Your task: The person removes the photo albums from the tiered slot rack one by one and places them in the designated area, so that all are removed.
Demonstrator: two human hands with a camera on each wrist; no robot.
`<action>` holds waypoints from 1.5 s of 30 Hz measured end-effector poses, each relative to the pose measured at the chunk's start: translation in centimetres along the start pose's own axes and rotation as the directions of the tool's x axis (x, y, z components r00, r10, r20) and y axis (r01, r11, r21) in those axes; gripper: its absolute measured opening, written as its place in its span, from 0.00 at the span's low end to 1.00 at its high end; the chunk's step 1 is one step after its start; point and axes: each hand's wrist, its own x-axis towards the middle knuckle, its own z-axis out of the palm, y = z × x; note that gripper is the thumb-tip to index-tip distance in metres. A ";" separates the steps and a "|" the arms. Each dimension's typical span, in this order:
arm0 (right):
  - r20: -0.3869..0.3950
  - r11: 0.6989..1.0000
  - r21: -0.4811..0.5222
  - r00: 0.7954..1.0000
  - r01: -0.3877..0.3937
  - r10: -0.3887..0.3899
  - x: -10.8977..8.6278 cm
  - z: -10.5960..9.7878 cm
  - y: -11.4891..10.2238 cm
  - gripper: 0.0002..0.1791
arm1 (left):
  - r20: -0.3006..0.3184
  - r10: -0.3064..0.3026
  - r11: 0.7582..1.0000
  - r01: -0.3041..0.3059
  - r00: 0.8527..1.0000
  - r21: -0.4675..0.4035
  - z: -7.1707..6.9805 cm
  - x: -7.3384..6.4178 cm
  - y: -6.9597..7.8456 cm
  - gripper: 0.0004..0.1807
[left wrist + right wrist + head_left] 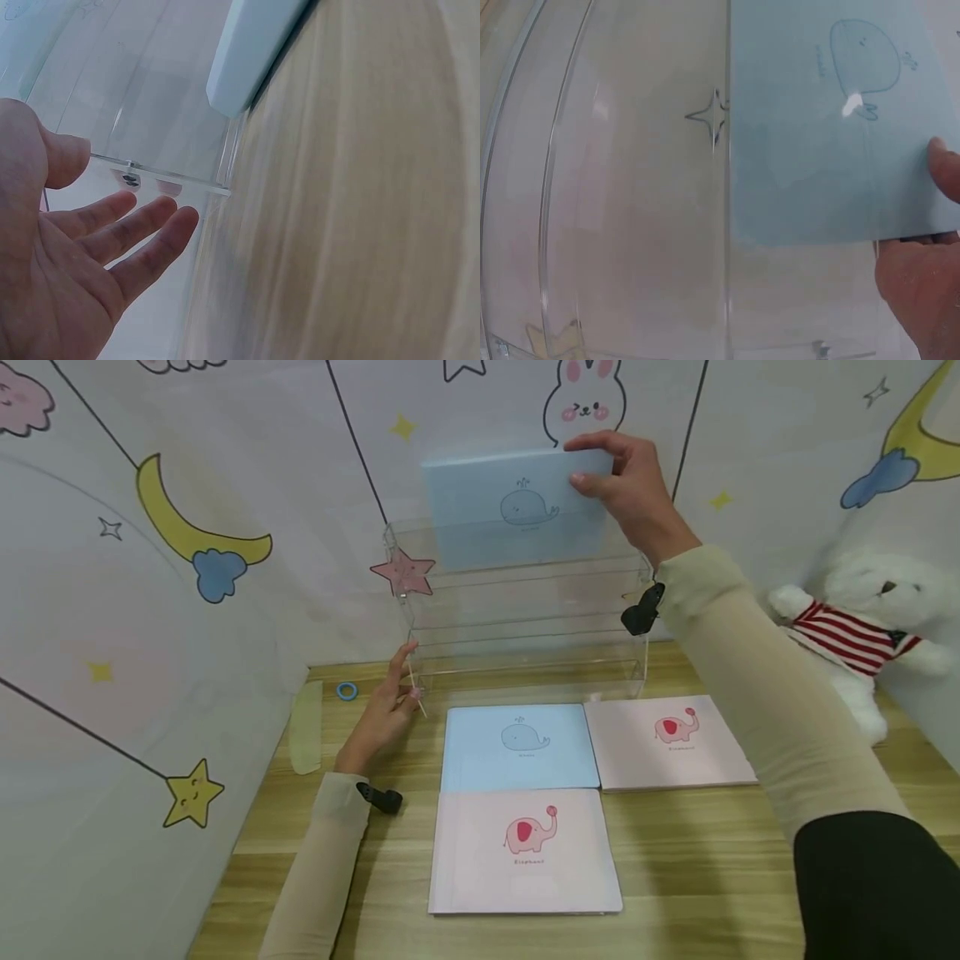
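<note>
My right hand (633, 493) grips a light blue book (472, 502) with a whale drawing by its upper right corner, thumb on the front cover. The book stands upright in the top tier of a clear acrylic rack (525, 647), its lower part seen through the clear front. In the right wrist view, the thumb (946, 171) lies on the cover of the blue book (802, 165). My left hand (382, 714) touches the rack's left side low down. Its fingers (154, 259) are extended along the outside of the side panel (165, 174), thumb at the front edge.
Before the rack lie another blue whale book (480, 752), a pink elephant book (630, 743) beside it and another pink elephant book (480, 877) nearer me. A blue ring (347, 692) and a pale green strip (306, 727) lie left. A white teddy bear (847, 693) sits right.
</note>
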 end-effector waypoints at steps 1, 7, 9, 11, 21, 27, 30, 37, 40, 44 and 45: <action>-0.011 1.000 0.004 1.000 -0.015 0.015 0.0 0.1 -0.1 0.21 | 0.001 -0.003 1.000 0.003 1.000 0.001 0.0 0.0 0.0 0.40; -0.068 0.995 0.088 0.996 -0.056 0.062 0.4 0.7 -0.1 0.19 | -0.002 -0.014 1.000 0.014 1.000 0.001 -0.1 -0.3 0.2 0.40; -0.086 0.993 0.108 0.994 -0.054 0.064 0.5 0.9 0.0 0.19 | 0.000 -0.011 1.000 0.011 1.000 0.000 -0.1 -0.4 0.3 0.40; -0.104 0.991 0.126 0.993 -0.047 0.061 0.7 1.1 0.2 0.19 | 0.006 -0.022 1.000 0.022 1.000 0.002 -0.1 -0.4 0.4 0.41; -0.164 0.992 0.125 0.986 -0.019 0.040 1.0 1.4 0.2 0.18 | 0.019 -0.064 0.998 0.063 0.998 0.022 -0.1 -0.4 0.9 0.43; -0.172 0.992 0.128 0.985 -0.010 0.032 1.0 1.5 0.0 0.18 | 0.013 -0.064 0.998 0.063 0.998 0.025 -0.1 -0.3 0.9 0.43; -0.173 0.991 0.131 0.984 -0.009 0.032 1.0 1.6 0.0 0.18 | 0.015 -0.070 0.997 0.069 0.997 0.025 -0.1 -0.4 0.8 0.42; -0.179 0.993 0.119 0.984 0.008 0.014 1.0 1.6 -0.5 0.18 | 0.022 -0.071 0.997 0.071 0.997 0.022 -0.2 -0.4 0.6 0.43; -0.184 0.992 0.125 0.983 0.023 0.001 1.1 1.7 -0.9 0.18 | 0.022 -0.068 0.998 0.067 0.997 0.019 -0.3 -0.4 0.6 0.43; -0.199 0.991 0.130 0.980 0.038 -0.011 1.1 1.7 -1.5 0.18 | 0.022 -0.067 0.998 0.066 0.998 0.021 -0.3 -0.4 0.6 0.43; -0.203 0.990 0.133 0.979 0.042 -0.014 1.1 1.6 -1.7 0.17 | 0.020 -0.069 0.997 0.068 0.997 0.022 -0.3 -0.4 0.6 0.43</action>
